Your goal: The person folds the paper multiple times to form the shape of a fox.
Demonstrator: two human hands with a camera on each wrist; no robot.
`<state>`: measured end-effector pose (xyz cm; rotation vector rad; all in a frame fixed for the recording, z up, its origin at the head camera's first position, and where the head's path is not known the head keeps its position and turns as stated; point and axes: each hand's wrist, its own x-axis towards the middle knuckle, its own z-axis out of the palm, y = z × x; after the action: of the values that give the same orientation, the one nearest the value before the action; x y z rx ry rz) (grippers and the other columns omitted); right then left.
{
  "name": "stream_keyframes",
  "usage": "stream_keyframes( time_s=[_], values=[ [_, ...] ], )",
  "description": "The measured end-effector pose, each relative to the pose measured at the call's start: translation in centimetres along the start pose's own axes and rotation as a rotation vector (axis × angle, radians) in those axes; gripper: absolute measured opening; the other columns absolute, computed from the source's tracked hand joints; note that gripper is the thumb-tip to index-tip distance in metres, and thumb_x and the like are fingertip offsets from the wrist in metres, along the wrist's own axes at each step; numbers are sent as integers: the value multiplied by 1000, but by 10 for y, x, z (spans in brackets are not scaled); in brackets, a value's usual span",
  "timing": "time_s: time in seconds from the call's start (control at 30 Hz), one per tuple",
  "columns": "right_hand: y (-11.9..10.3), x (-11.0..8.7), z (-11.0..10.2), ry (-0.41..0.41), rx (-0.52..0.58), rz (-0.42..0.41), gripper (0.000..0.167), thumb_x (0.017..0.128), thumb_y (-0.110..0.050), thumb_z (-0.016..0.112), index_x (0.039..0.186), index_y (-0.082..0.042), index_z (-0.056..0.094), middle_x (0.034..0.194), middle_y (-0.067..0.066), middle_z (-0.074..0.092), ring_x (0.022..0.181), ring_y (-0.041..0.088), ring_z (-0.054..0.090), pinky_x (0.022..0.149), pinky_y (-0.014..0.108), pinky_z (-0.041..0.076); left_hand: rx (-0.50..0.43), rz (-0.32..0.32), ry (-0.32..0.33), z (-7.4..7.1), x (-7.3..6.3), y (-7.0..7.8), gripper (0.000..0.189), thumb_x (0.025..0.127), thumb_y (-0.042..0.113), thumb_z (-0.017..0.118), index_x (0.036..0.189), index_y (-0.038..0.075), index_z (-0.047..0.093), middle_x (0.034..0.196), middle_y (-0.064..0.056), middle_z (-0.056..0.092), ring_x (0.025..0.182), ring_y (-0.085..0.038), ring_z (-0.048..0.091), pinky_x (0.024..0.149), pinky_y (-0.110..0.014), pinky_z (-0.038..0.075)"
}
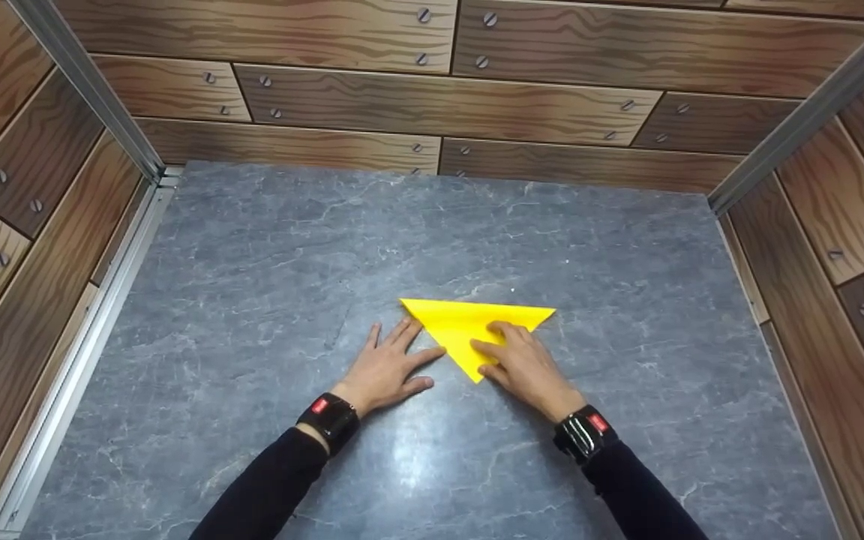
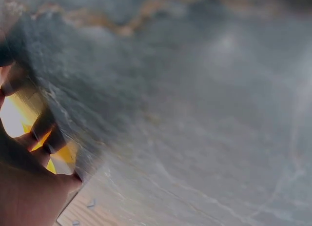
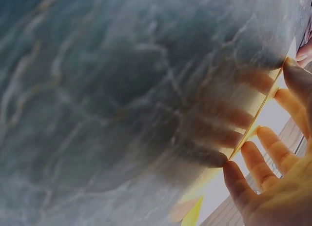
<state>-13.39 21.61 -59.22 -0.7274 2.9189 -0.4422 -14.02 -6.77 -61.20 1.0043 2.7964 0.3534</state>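
Observation:
A yellow sheet of paper [image 1: 451,319] lies as a triangle on the grey marbled table, its long edge at the far side and a corner pointing toward me. My left hand [image 1: 381,373] lies with spread fingers on the table, fingertips right at the paper's left edge. On the triangle's right part, my right hand [image 1: 528,369] rests its fingertips, thumb near the close corner. The right wrist view shows the right hand's fingers [image 3: 265,160] spread along the thin bright paper edge. In the left wrist view, the left hand [image 2: 29,196] appears dark at the left side.
The marbled table [image 1: 267,262] is bounded by wood-patterned panels [image 1: 432,105] at the back and both sides. Metal frame rails [image 1: 94,90] run up the back corners. Each wrist wears a black band [image 1: 586,433].

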Motion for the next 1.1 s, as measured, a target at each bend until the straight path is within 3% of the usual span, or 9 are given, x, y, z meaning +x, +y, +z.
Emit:
stream_keyframes(
  time_s=[0.4, 0.73, 0.93, 1.1],
  values=[
    [-2, -1, -1, 3, -9, 14, 49, 97, -36, 73, 144, -21, 64, 151, 16, 49, 136, 38, 48, 111, 59, 40, 2, -16, -25, -1, 1, 0, 61, 102, 63, 47, 159, 40, 41, 172, -12, 15, 157, -35, 14, 120, -70, 10],
    [-3, -1, 2, -1, 4, 22, 51, 97, -41, 72, 143, -22, 64, 152, 16, 49, 136, 38, 48, 109, 59, 41, -1, -33, 7, -4, -2, 6, 59, 101, 58, 56, 156, 38, 47, 169, -16, 24, 155, -40, 23, 116, -73, 19],
    [-8, 2, 2, 0, -8, 55, 56, 94, -48, 73, 140, -19, 66, 151, 18, 49, 135, 41, 48, 109, 61, 40, 70, -27, 57, -6, -1, 11, 57, 100, 57, 58, 153, 37, 51, 163, -19, 32, 151, -44, 28, 115, -72, 24],
    [-13, 4, 3, 16, -26, 62, 56, 92, -46, 76, 136, -14, 68, 147, 22, 51, 130, 44, 50, 108, 61, 41, 173, 7, 31, -11, 2, 13, 58, 100, 60, 56, 154, 38, 50, 166, -14, 30, 153, -43, 22, 118, -69, 22]
  ],
)
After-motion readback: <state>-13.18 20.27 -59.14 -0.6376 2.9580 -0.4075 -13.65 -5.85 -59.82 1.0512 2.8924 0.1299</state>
